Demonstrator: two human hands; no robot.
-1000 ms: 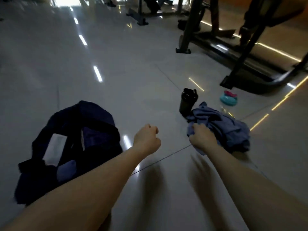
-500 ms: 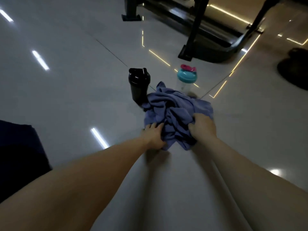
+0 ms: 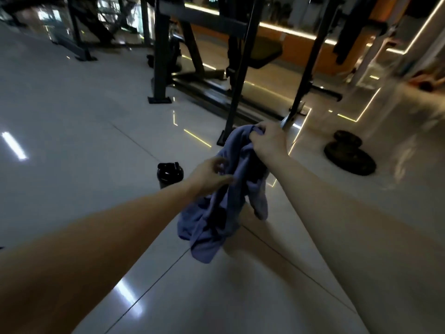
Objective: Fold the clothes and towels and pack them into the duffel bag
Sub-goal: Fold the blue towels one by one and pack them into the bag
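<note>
bottle (image 3: 169, 173): black, upright, 9 o'clock of the cloth (image 3: 224, 208), near it.
plates (image 3: 349, 157): two, flat, 3 o'clock, well apart.
rack (image 3: 161, 56): dark frame, 12 o'clock.
floor (image 3: 72, 141): glossy pale tile, dim gym.
your right hand (image 3: 269, 141): clenched on the cloth's top, cloth hanging below.
your left hand (image 3: 209, 175): blurred, fingers straight, touching the cloth's side.

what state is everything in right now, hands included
right hand: grips the top of the crumpled blue-purple cloth garment
left hand: at the garment's side, blurred, grip unclear
garment: held up, hanging unfolded
black plastic shaker bottle: upright on the floor, lid on
dark round weight plates: lying flat on the floor
</note>
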